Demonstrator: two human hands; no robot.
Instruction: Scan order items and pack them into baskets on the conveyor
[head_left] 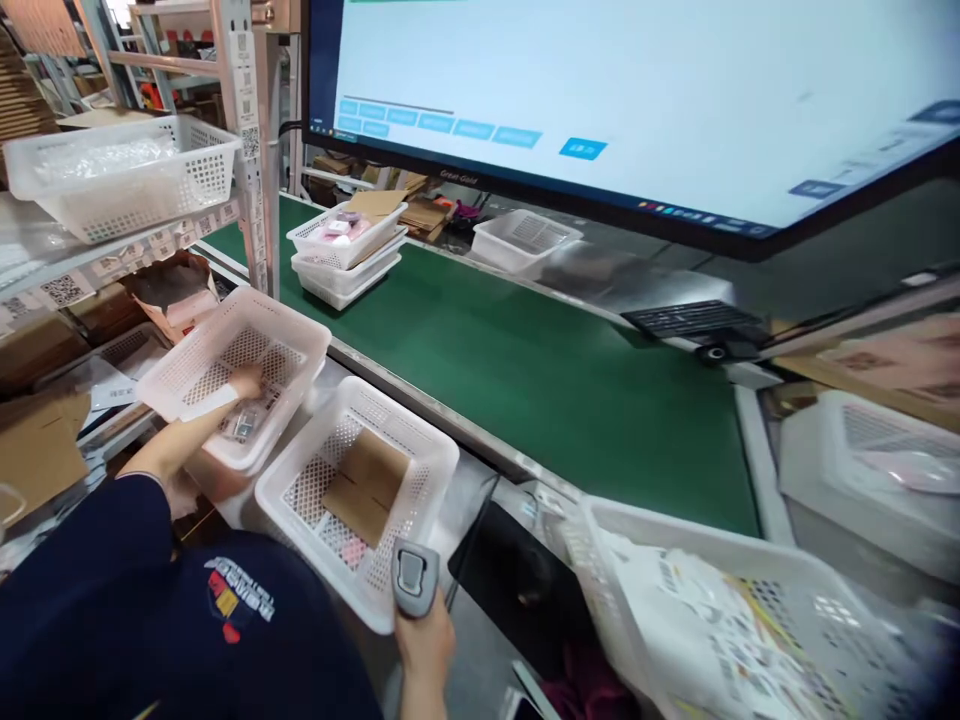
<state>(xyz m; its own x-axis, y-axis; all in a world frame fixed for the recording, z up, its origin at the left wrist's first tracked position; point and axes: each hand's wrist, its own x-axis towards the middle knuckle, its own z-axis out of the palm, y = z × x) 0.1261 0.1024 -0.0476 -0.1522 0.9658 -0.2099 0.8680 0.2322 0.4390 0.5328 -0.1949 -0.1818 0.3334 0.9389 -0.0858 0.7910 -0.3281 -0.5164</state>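
My left hand [247, 382] reaches down into a white plastic basket [306, 345] on the left. Its fingers look curled at the edge of a clear plastic packet [244, 420] with something small and greyish inside; the fingertips are partly hidden. My right hand [426, 635] is closed around a grey handheld scanner [415, 578]. The scanner is over the near right rim of a second white basket [442, 455]. A flat brown cardboard piece [367, 487] lies in that basket, with a small pink item [352, 551] beside it.
A green conveyor belt [555, 385] runs behind the baskets, with stacked baskets [341, 275] on it. A large monitor [600, 120] overhangs it. A basket of white printed bags [690, 610] stands front right. On the left is a shelf with a basket [202, 170].
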